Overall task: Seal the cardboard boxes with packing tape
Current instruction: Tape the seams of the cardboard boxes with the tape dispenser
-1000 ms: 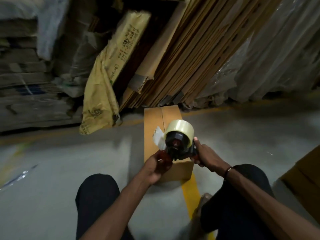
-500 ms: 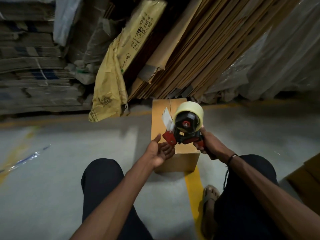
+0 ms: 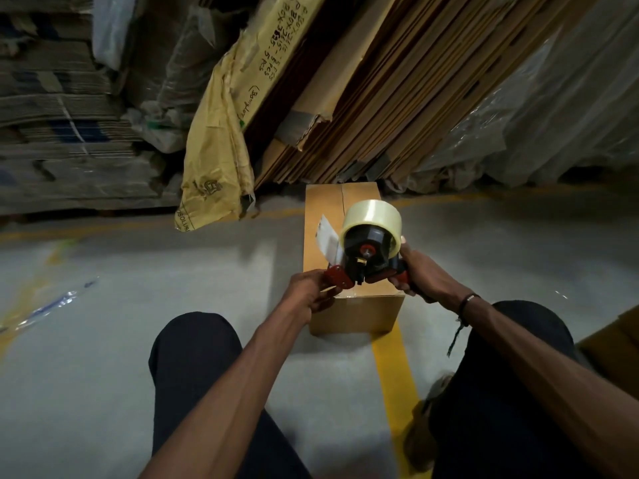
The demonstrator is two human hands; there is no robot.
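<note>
A long brown cardboard box (image 3: 323,216) lies on the floor between my knees, its top flaps closed along a centre seam. Above its near end I hold a red and black tape dispenser (image 3: 363,264) carrying a roll of clear packing tape (image 3: 375,216). My right hand (image 3: 420,278) grips the dispenser's handle. My left hand (image 3: 306,295) has its fingers curled at the dispenser's red front end, where the tape comes off. A white flap of tape (image 3: 328,242) sticks up at the left of the roll.
Flattened cardboard sheets (image 3: 397,88) lean behind the box, with a yellow sack (image 3: 218,160) at their left and plastic-wrapped stacks (image 3: 553,115) at the right. Another cardboard piece (image 3: 615,344) sits at the right edge. A yellow floor stripe (image 3: 394,375) runs under the box.
My left hand, apart from the dispenser half a second ago, has come back up to its red front end. The dispenser stays over the box's near end in my right hand.
</note>
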